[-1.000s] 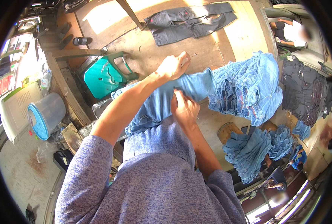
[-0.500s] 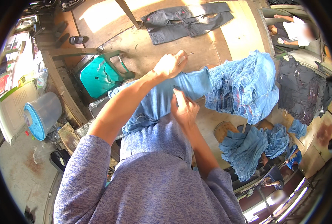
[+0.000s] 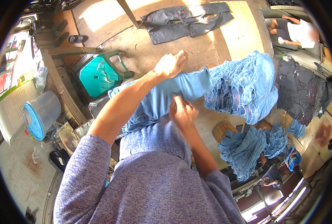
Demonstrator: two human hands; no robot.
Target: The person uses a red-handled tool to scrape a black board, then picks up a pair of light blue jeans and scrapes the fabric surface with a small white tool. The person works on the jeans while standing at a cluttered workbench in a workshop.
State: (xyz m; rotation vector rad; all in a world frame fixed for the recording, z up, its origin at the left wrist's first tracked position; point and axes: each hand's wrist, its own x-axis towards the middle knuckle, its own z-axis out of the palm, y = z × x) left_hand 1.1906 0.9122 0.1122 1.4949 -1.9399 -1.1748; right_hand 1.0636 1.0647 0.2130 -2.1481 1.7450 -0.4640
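A light-blue denim garment (image 3: 151,98) lies across my lap, and its narrower end reaches right to a thick pile of similar denim (image 3: 244,87). My left hand (image 3: 170,65) is closed at the far edge of the garment, its wrist over the cloth. What its fingers hold, if anything, does not show. Over the near side of the same cloth is my right hand (image 3: 183,113), thumb and fingers pressed together. Whatever is in that pinch is too small to make out.
Beyond my left forearm stands a green plastic stool (image 3: 100,74). Dark trousers (image 3: 186,22) lie flat on the floor ahead. More denim (image 3: 244,151) and a dark clothing pile (image 3: 302,89) are at right. A lidded tub (image 3: 42,114) stands left. Another person (image 3: 298,33) sits far right.
My right hand has drawn slightly nearer to me, and its fingers have curled in more. The left hand and the garment have hardly moved. The person at far right has shifted a leg.
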